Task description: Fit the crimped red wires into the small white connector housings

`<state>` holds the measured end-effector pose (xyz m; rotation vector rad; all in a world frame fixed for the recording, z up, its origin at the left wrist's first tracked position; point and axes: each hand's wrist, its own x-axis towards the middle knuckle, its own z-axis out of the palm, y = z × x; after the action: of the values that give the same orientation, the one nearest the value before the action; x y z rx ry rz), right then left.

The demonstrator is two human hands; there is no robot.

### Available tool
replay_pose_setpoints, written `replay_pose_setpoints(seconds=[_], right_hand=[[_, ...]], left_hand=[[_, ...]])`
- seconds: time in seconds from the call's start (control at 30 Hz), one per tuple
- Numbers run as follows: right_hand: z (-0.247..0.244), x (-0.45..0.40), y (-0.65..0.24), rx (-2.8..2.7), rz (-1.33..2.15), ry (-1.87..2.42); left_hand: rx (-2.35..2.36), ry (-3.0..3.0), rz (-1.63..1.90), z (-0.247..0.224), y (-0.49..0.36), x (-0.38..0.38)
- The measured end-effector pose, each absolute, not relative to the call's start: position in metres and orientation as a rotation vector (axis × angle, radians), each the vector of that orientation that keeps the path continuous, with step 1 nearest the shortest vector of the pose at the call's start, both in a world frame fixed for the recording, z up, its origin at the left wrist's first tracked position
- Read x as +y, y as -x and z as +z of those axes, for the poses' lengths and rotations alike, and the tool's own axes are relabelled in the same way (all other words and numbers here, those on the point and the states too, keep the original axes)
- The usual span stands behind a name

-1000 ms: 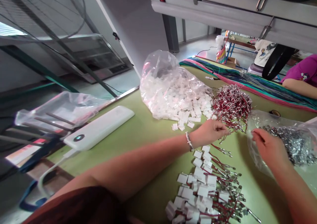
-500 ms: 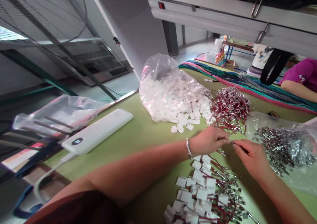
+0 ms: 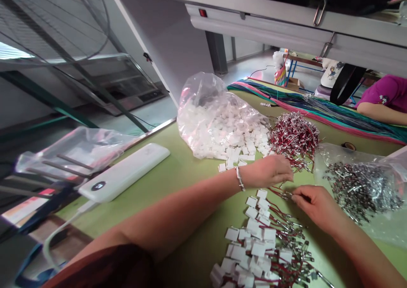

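Note:
My left hand point(image 3: 277, 170), with a silver bracelet at the wrist, hovers by the near edge of a heap of short red wires with metal ends point(image 3: 294, 135). Its fingers are bent and pressed together; what they hold, if anything, is hidden. Just right of it, my right hand point(image 3: 314, 201) pinches the metal end of a short red wire point(image 3: 280, 192) between thumb and forefinger. Below both hands lies a pile of white connector housings point(image 3: 259, 248) with red wires and metal tips pointing right.
A clear bag point(image 3: 206, 110) spills loose white housings behind my left hand. To the right, another bag point(image 3: 365, 190) holds small dark metal parts. A white power bank point(image 3: 127, 171) with a cable lies at left. Long coloured wires point(image 3: 305, 103) stretch across the back, near another person's arm point(image 3: 380, 113).
My hands have come apart: the left has lifted slightly toward the wire heap, while the right has moved down and left with a red wire's metal end. The view has shifted slightly.

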<state>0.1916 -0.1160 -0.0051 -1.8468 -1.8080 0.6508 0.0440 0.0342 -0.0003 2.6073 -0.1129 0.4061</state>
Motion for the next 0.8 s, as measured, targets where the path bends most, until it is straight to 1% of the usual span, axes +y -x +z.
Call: replay_pose_setpoints(seconds=[0.1,0.27,0.33,0.4,0.5,0.63,0.7,0.8], right_hand=[[-0.002,-0.117,-0.188,-1.915,0.542,1.874],[0.014,-0.119,-0.210,-1.814,0.359,2.025],[0.019,-0.118,-0.235,-1.731,0.203,2.167],[0.018,-0.116,-0.260,-1.642,0.019,2.401],[0.008,-0.115,-0.286,-1.636,-0.035,2.628],[-0.014,-0.114,-0.291,-1.758,-0.050,2.636],[-0.023,-0.114,-0.289,-1.801,-0.152,2.633],[-0.027,-0.115,-0.288,-1.835,-0.305,2.575]], left_hand=[[-0.066,-2.766,0.451,-0.005,-0.048,0.040],[-0.094,-2.877,0.401,-0.019,-0.054,0.036],[-0.107,-2.858,0.459,-0.022,-0.055,0.037],[-0.102,-2.806,0.520,-0.024,-0.054,0.040],[0.012,-2.612,0.642,-0.024,-0.053,0.044],[0.292,-2.208,0.861,-0.016,-0.052,0.042],[0.419,-2.046,0.887,-0.010,-0.051,0.039],[0.576,-1.835,0.795,-0.005,-0.051,0.035]])
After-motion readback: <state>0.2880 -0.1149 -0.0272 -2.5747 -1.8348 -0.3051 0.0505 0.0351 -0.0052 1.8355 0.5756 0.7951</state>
